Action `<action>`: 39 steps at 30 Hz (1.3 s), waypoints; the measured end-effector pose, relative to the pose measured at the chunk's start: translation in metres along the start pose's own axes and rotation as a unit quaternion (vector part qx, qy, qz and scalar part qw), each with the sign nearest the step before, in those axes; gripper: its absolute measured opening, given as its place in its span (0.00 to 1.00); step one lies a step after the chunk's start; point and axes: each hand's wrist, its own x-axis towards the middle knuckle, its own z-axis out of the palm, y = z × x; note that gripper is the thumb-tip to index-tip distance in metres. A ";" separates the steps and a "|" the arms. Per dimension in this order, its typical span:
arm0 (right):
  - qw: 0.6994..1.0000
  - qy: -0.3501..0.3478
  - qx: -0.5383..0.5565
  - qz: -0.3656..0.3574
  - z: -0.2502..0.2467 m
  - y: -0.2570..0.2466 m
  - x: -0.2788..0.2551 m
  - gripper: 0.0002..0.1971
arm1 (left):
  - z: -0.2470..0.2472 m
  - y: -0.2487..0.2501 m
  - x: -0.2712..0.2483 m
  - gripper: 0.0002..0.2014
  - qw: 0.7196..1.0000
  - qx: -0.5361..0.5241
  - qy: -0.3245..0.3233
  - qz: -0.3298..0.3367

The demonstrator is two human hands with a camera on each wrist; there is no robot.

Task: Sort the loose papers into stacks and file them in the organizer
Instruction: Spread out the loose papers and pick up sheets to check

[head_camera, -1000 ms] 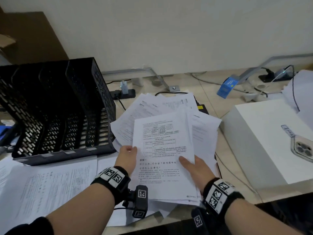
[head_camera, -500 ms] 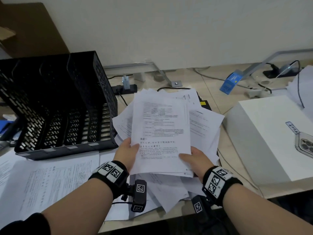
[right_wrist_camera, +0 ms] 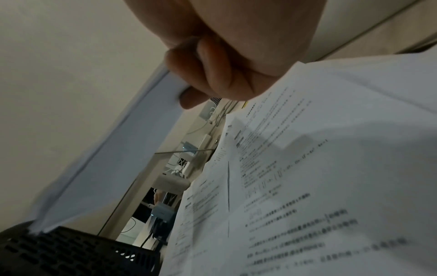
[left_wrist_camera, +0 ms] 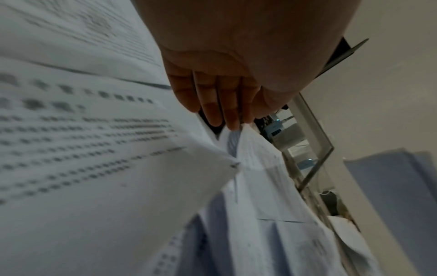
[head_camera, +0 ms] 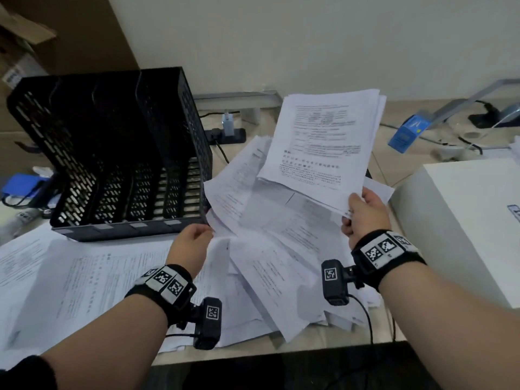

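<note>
A black mesh organizer (head_camera: 112, 153) with several slots stands at the back left; its rim also shows in the right wrist view (right_wrist_camera: 71, 252). My right hand (head_camera: 351, 209) grips the lower corner of a stack of printed papers (head_camera: 323, 144) and holds it raised and tilted over the table; the right wrist view has the fingers (right_wrist_camera: 208, 74) curled round that stack (right_wrist_camera: 106, 158). A loose pile of sheets (head_camera: 267, 249) lies below. My left hand (head_camera: 206, 233) is low by the organizer's front corner, its straight fingers (left_wrist_camera: 227, 112) touching a sheet's edge (left_wrist_camera: 94, 149).
More printed sheets (head_camera: 70, 277) cover the table at the left front. A big white box (head_camera: 464, 220) stands to the right. A power strip (head_camera: 225, 135), cables and a small blue carton (head_camera: 405, 133) lie along the back wall. A cardboard box (head_camera: 25, 32) is at the far left.
Both hands held the stack over the pile. My left hand has let go and dropped to the pile beside the organizer; my right hand alone has lifted the stack up and to the right.
</note>
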 end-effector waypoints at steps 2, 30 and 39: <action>1.000 0.001 -0.020 -0.009 0.000 -0.001 0.002 0.12 | -0.007 -0.016 -0.002 0.06 0.998 0.060 0.013 0.003; 0.821 -0.307 -0.479 -0.038 0.141 0.091 -0.115 0.15 | -0.177 -0.121 -0.036 0.34 0.917 0.342 0.143 -0.149; 0.830 -0.299 -0.470 0.030 0.161 0.106 -0.120 0.05 | -0.258 -0.150 -0.001 0.33 0.955 0.136 0.182 -0.193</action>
